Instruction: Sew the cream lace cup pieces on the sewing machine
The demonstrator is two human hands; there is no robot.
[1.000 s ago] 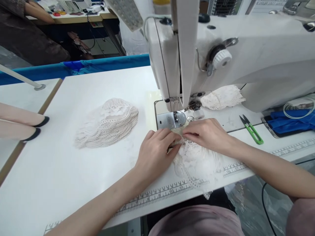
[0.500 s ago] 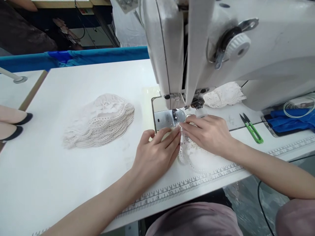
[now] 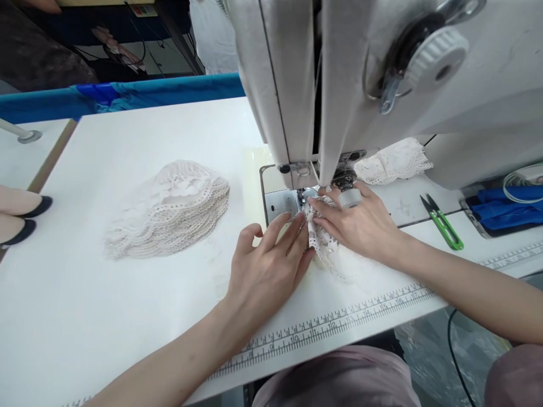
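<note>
A piece of white eyelet lace (image 3: 323, 236) lies at the sewing machine's needle area, its scalloped edge trailing toward the table's front. My left hand (image 3: 271, 260) is at the lace's left edge, thumb and index finger closed on it, the other fingers bent and spread over the table. From the right, my right hand (image 3: 360, 223) grips the lace just in front of the presser foot (image 3: 301, 196); its fingertips are partly behind machine parts. Around the foot is a metal needle plate (image 3: 280, 206). The sewing machine head (image 3: 288, 102) stands over both hands.
Left of the machine lies a stack of white lace pieces (image 3: 182, 215). More folded lace (image 3: 394, 161) sits behind my right hand. Green thread snips (image 3: 443, 223) and a tray with blue cloth (image 3: 504, 209) are rightward. A printed ruler (image 3: 318, 330) runs along the front edge.
The lace and my right hand have shifted slightly forward toward the presser foot. My left fingers have spread a little. The camera view has moved closer to the machine.
</note>
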